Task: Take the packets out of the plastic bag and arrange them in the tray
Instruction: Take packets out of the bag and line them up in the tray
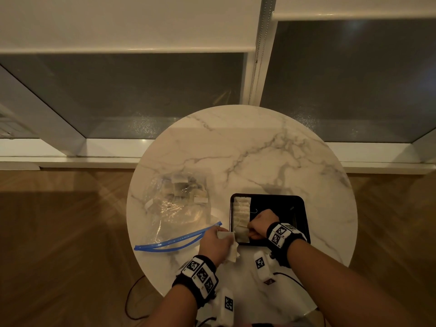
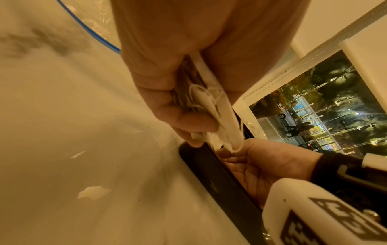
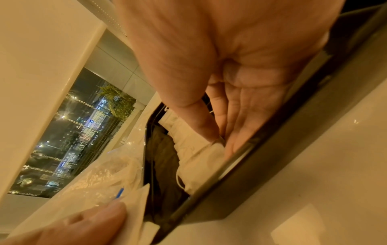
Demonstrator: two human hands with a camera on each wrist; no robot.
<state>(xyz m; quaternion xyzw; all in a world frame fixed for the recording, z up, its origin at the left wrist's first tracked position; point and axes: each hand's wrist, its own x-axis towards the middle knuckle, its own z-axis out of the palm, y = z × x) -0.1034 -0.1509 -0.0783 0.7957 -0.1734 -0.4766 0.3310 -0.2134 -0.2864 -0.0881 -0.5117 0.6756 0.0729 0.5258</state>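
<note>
A clear plastic bag (image 1: pixel 179 208) with a blue zip strip (image 1: pixel 179 239) lies open on the left of the round marble table (image 1: pixel 259 149), with several packets still inside. To its right stands a black tray (image 1: pixel 304 213) with a column of white packets (image 1: pixel 241 213) along its left wall. My left hand (image 1: pixel 219 236) hovers just left of the tray's front corner and grips a bunch of stringed packets (image 2: pixel 211 114). My right hand (image 1: pixel 252 230) is inside the tray, and its thumb and fingers pinch the frontmost packet (image 3: pixel 207 154) against the tray floor.
The table's front edge is close under my forearms, with wooden floor (image 1: pixel 59 232) around it and a dark cable (image 1: pixel 128 300) hanging below. A window and white sill (image 1: pixel 70 159) run behind the table. The tray's right part (image 1: pixel 278 206) is bare black.
</note>
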